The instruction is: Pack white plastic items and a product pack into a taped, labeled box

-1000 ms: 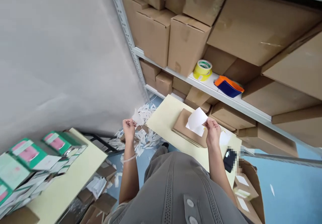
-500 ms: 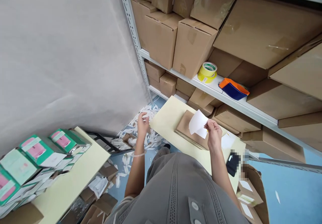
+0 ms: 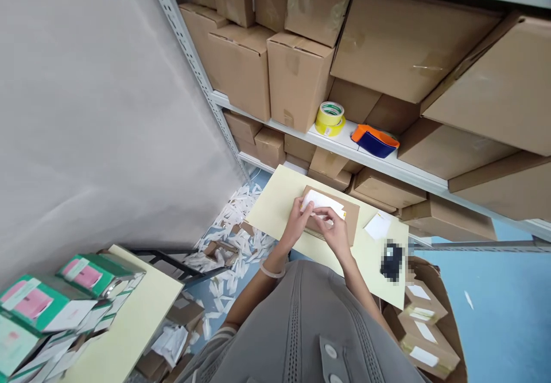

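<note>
- Step in hand, as I judge it: sticking a white label (image 3: 322, 202) onto the flat brown carton (image 3: 350, 216) that lies on the pale yellow worktop (image 3: 279, 205).
- The left hand (image 3: 297, 222) presses on the label's near-left edge, fingers laid flat. The right hand (image 3: 333, 231) pinches its near edge between thumb and fingers. Both are closed lightly on the label, neither spread wide.
- The label lies across the carton's top, near its far-left corner, roughly flat; a sliver of yellow shows at its right end. Whether it is fully stuck down cannot be told.
- The next move likely calls for smoothing outward from the held edge, keeping the label square to the carton so no crease or bubble forms.
- The label is plain white, thin and rectangular; any print on it is too small to read.
- Just right of the carton lies a smaller white slip (image 3: 377, 225); white paper strips (image 3: 232, 228) litter the floor left of the worktop.
</note>
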Motion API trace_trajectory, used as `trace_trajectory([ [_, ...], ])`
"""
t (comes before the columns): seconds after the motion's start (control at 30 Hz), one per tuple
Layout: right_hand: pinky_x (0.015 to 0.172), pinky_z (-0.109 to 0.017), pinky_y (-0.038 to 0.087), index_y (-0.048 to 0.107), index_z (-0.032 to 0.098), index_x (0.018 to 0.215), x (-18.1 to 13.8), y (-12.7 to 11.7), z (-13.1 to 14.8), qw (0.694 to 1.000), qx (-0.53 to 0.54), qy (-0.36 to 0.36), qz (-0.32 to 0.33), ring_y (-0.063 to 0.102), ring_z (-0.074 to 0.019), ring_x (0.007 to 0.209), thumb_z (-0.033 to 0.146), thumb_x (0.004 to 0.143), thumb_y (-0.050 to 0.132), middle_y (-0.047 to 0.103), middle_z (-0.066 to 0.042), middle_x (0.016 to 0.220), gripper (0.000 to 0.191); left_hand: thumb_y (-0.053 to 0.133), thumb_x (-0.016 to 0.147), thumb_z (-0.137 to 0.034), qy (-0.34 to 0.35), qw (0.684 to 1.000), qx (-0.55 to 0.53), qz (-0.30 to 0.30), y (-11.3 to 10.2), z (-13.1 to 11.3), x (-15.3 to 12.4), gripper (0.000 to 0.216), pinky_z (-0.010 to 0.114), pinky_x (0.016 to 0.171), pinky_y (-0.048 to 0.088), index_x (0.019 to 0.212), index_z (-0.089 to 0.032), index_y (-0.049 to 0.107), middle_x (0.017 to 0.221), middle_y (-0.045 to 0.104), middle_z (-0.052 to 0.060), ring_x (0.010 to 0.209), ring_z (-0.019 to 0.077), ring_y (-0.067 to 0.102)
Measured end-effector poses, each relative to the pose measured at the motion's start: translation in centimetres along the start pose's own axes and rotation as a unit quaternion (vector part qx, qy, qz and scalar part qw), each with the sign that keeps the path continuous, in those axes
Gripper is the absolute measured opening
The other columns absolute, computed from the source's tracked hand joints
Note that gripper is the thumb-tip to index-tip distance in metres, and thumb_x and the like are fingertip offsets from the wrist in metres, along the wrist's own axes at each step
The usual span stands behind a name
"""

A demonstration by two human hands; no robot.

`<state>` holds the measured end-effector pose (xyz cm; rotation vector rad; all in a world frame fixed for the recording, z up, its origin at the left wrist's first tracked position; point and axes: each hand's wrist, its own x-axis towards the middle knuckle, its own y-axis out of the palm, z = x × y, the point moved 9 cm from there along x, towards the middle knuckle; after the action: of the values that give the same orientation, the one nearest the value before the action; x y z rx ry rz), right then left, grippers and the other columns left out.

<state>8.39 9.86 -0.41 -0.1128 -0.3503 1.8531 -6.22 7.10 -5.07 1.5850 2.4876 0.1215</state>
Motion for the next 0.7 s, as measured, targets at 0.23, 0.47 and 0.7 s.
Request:
trace_trajectory([
  [0.23, 0.079, -0.034, 0.045, 0.066, 0.025, 0.102, -0.1, -2.3, -2.0, 0.996, -0.028, 0.000, -0.087, 0.060, -0.0194, 0.083, 0.038, 0.079, 0.067, 0.067, -0.004, 0.096, 0.027, 0.067, 0.081, -0.044, -0.019, 0.999, -0.015, -0.040, -0.8, 0.6, 0.1, 0.032, 0.029, 0.073, 0.052, 0.097, -0.020, 0.054, 0.097, 0.063, 0.005, 0.085, 0.0173, 0.063],
  [0.47, 0.070, -0.031, 0.045, 0.063, 0.022, 0.088, -0.2, -4.3, -7.7, 0.975, 0.074, 0.146, -0.152, 0.056, -0.0192, 0.084, 0.054, 0.063, 0.076, 0.060, -0.006, 0.100, 0.043, 0.073, 0.074, -0.049, -0.112, 0.989, -0.098, 0.009, 0.3, 2.1, -0.7, 0.041, 0.030, 0.070, 0.055, 0.096, -0.019, 0.056, 0.107, 0.067, 0.009, 0.091, 0.0203, 0.067],
  [0.7, 0.071, -0.029, 0.044, 0.062, 0.020, 0.065, -1.1, -5.7, -8.8, 0.968, 0.106, 0.163, -0.158, 0.057, -0.0214, 0.089, 0.055, 0.060, 0.078, 0.062, -0.006, 0.098, 0.038, 0.078, 0.068, -0.048, -0.155, 0.983, -0.098, 0.034, 1.9, 3.8, -0.1, 0.044, 0.031, 0.073, 0.055, 0.096, -0.017, 0.063, 0.105, 0.070, 0.010, 0.094, 0.0224, 0.067],
])
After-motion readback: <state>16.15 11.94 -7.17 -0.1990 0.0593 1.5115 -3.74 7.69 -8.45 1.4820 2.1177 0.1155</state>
